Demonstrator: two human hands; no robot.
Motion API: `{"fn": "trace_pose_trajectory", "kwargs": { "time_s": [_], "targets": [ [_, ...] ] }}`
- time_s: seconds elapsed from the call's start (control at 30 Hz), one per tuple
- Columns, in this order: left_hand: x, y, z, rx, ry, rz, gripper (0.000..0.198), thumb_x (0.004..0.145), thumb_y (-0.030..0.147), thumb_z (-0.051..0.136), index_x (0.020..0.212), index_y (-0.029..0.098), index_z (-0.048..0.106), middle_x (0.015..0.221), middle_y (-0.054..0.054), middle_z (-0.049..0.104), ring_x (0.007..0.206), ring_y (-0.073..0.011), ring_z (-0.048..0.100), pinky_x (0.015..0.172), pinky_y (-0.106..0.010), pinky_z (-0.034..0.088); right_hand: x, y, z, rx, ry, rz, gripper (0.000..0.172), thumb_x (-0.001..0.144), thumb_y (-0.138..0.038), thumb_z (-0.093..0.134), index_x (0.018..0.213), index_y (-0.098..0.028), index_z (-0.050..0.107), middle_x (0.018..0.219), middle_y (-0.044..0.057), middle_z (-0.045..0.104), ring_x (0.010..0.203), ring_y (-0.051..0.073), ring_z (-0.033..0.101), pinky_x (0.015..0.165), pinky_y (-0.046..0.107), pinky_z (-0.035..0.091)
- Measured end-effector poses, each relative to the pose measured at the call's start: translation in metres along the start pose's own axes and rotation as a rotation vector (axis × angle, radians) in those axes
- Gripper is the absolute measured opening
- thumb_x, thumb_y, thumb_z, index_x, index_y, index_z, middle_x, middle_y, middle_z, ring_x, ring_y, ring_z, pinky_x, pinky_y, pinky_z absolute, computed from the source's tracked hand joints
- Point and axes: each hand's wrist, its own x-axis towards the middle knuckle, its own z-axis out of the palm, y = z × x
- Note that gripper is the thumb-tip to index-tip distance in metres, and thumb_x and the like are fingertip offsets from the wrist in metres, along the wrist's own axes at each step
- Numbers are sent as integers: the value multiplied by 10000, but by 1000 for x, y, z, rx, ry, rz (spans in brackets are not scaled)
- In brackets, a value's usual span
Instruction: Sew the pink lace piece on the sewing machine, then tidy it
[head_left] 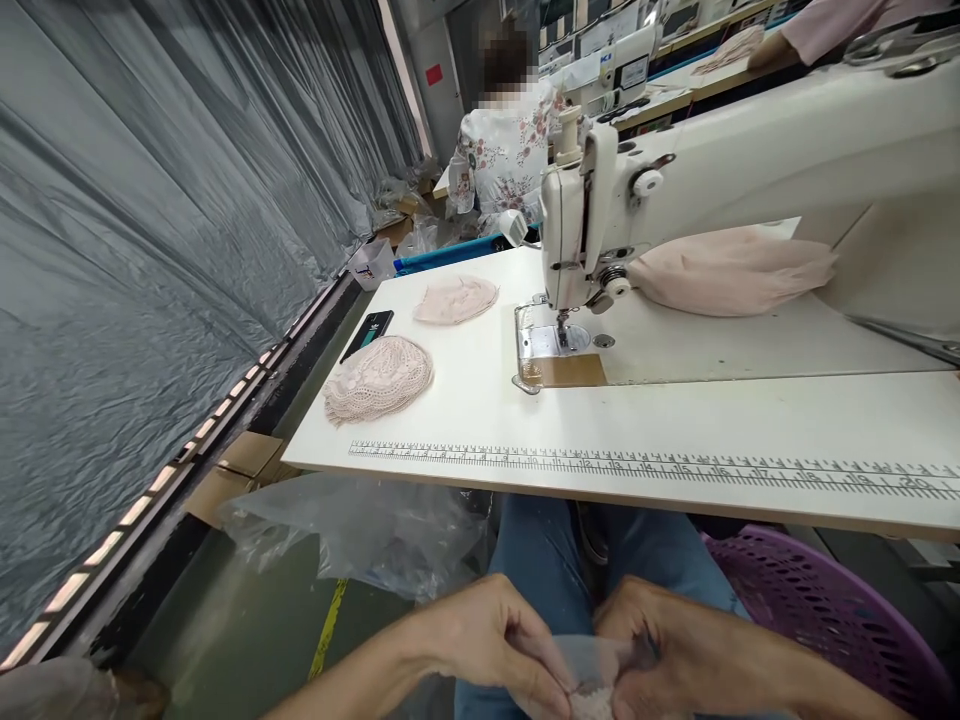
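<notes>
Low in the view, over my lap, my left hand (495,635) pinches a pale, see-through piece of material (586,660) by its left side. Its right side is gripped by the closed fingers of my right hand (664,645). A whitish, textured part shows between the fingertips, and the lower portion is cut off by the frame. Above the hands, on the white table (465,400), lie a stack of pale pink lace pieces (380,378) and a thin pile of pink fabric (455,300). The sewing machine (581,225) stands to their right, its needle over the metal plate.
A printed ruler (645,465) runs along the table's front edge. Beside the lace lies a dark phone-like object (367,333). More pink fabric (739,272) sits under the machine arm. A purple basket (825,610) is right of my legs; clear plastic (375,520) hangs left. Two other people sit beyond.
</notes>
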Motion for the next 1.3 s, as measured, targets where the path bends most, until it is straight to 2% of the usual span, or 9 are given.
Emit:
{"fn": "trace_pose_trajectory", "kwargs": {
  "time_s": [0.2,0.33,0.53,0.7,0.9,1.07,1.23,1.3],
  "targets": [
    [-3,3,-2,46,55,42,736,376,603,860,944,146,762,654,-13,653,543,-89,492,537,-179,395,-6,-7,-4,21,46,35,459,614,-597,778,709,-147,772,568,-25,484,536,97,414,457,212,252],
    [-7,11,1,110,68,91,688,452,624,831,937,141,766,708,-40,688,609,-135,569,591,-205,431,-10,-12,-2,9,78,63,405,592,-553,808,699,-164,775,617,-25,493,555,96,444,480,213,262],
    [-11,16,2,182,114,110,604,526,599,816,918,142,769,765,-63,727,696,-183,644,611,-210,444,-16,-19,-3,-11,102,91,244,635,-463,802,713,-232,781,691,-15,522,622,117,476,541,213,293],
    [-6,9,0,133,122,164,554,539,523,846,943,152,762,870,-65,737,815,-207,660,688,-213,479,-17,-14,-8,24,70,86,319,619,-512,798,734,-214,789,696,-5,537,629,121,475,540,224,293],
    [-5,9,-1,131,106,95,532,580,506,827,983,167,753,888,-55,725,849,-207,650,734,-220,485,-16,2,-12,45,127,62,451,485,-604,832,678,-199,785,661,-9,546,570,105,465,484,222,283],
    [-5,16,3,144,117,127,559,535,514,845,959,160,761,823,-43,718,769,-177,633,693,-208,479,-10,-3,-8,50,124,25,454,512,-560,844,685,-149,756,651,-22,543,610,106,474,508,215,275],
    [-5,21,7,173,161,167,541,544,516,837,925,139,766,738,-38,693,664,-143,584,662,-217,452,-4,-10,-5,64,106,0,389,687,-508,757,716,-121,734,651,-24,519,596,91,438,504,205,268],
    [-6,22,8,163,179,164,542,544,506,838,927,131,763,749,-47,690,666,-147,576,661,-226,446,-5,-10,-6,58,110,0,372,713,-479,751,735,-108,734,673,-15,523,601,88,439,505,208,263]
  ]
}}
